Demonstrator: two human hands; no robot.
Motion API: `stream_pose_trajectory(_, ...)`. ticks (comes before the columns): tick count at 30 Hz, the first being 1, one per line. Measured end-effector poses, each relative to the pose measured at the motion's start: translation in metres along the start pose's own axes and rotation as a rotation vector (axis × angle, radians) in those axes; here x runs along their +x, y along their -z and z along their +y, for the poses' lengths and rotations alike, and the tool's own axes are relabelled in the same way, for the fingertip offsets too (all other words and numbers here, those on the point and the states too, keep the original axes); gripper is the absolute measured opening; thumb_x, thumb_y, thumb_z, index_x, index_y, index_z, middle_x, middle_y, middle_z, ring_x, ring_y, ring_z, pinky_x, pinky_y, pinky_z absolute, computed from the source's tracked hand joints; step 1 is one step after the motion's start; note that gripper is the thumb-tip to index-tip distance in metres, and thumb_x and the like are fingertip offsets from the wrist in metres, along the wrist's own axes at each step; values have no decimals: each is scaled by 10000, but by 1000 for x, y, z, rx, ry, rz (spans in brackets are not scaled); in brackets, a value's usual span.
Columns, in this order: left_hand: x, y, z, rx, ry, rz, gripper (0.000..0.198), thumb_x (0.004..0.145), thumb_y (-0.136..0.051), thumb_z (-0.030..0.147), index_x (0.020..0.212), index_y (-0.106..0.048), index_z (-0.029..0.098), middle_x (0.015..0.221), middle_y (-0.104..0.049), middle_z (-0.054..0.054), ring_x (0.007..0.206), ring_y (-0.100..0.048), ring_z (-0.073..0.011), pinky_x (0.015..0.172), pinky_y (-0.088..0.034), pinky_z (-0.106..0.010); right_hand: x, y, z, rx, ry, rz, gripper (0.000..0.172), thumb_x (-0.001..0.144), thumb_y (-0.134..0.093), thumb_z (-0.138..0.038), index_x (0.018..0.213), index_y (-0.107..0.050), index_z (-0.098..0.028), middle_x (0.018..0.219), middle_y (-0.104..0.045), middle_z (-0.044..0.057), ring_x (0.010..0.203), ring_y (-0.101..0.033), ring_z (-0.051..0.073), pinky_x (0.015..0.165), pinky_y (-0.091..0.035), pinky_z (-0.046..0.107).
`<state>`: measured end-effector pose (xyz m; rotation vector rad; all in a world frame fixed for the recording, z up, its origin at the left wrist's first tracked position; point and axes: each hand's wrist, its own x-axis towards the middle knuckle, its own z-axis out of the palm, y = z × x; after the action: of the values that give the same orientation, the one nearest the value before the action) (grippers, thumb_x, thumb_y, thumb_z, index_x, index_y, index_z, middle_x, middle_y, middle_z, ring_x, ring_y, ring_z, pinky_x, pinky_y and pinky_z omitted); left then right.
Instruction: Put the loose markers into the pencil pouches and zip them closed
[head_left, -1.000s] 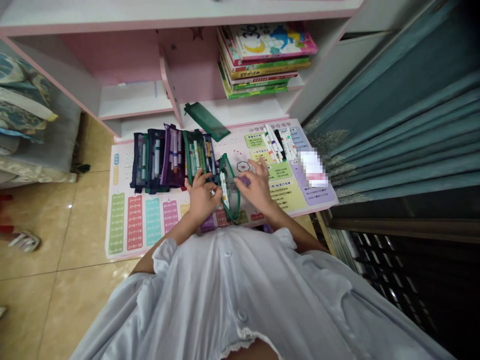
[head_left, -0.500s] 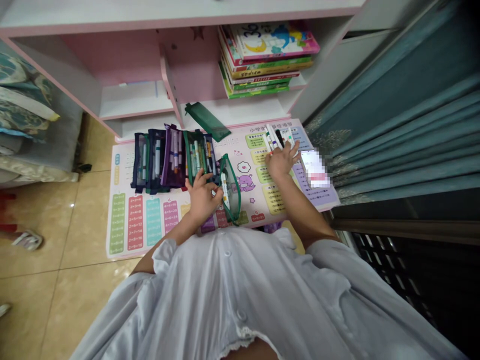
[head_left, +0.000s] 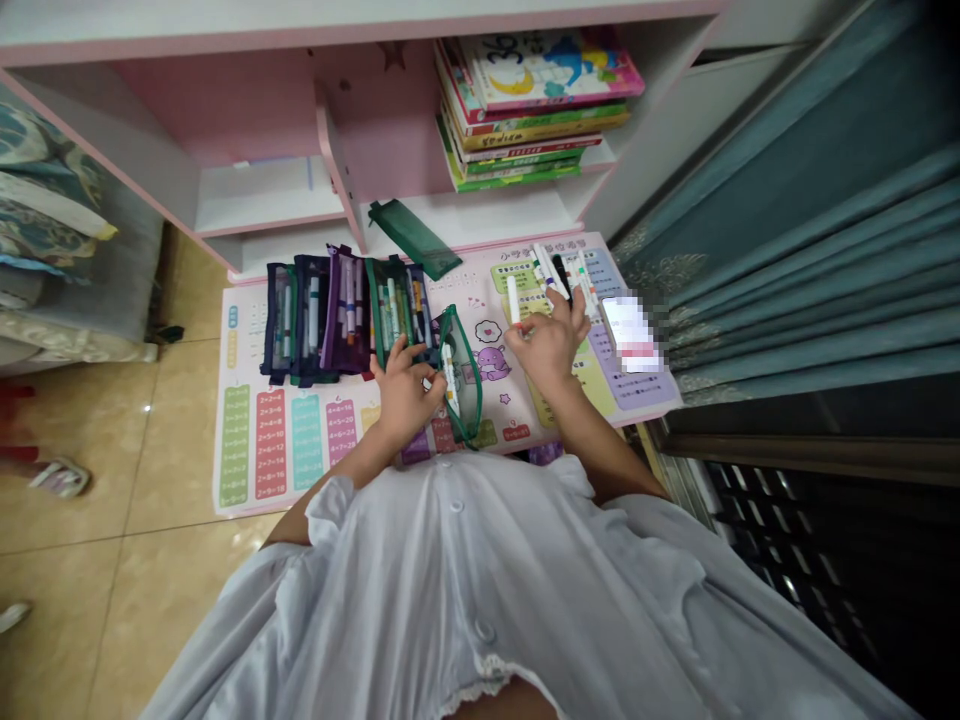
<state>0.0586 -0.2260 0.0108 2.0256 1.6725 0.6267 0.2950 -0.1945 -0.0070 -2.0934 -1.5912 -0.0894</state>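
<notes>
My right hand pinches a white marker between thumb and index finger, its red end down by the fingertips. The other fingers are spread over a row of white markers, one black marker among them. My left hand has thumb and index closed at the left edge of a green mesh pencil pouch, which gapes open. Inside that pouch lie white markers. Left of it, several filled mesh pouches stand side by side, including a purple pouch and a green pouch.
An unfilled-looking green mesh pouch lies against the shelf edge. Stacked books fill the shelf's right part. A lit phone lies at the mat's right, beside the curtain. The printed mat covers the desk. Someone's foot shows at left.
My right hand has drawn one white marker out of the row and shifted slightly left and toward me with it. My left hand stays at the pouch.
</notes>
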Motion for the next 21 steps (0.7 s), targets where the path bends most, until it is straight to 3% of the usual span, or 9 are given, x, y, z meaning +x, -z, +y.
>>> stream_pose_trajectory(7, 1, -1, 0, 6, 0, 4, 203, 849, -637, 256, 650, -651, 224, 1349, -678, -60, 1496, -379, -369, 1201, -154, -721, -46, 34, -37, 154, 167, -66, 123, 748, -661, -270, 639, -677, -215, 1434, -590, 99, 1496, -315, 427, 1122, -335, 633)
stream_pose_trajectory(12, 1, -1, -1, 12, -3, 2, 192, 848, -635, 259, 659, -654, 224, 1348, -678, -64, 1494, -381, -372, 1201, -154, -717, -65, 32, -48, 179, 217, -165, 141, 758, -668, -252, 621, -666, -217, 1423, -605, 98, 1501, -315, 415, 1126, -339, 612)
stream_pose_trajectory(21, 0, -2, -2, 3, -10, 14, 191, 847, -634, 262, 659, -658, 230, 1348, -679, -57, 1493, -386, -362, 1205, -150, -712, -76, 28, -59, 123, 222, -300, 129, 769, -689, -265, 660, -719, -201, 1479, -570, 126, 1510, -292, 424, 1129, -328, 625)
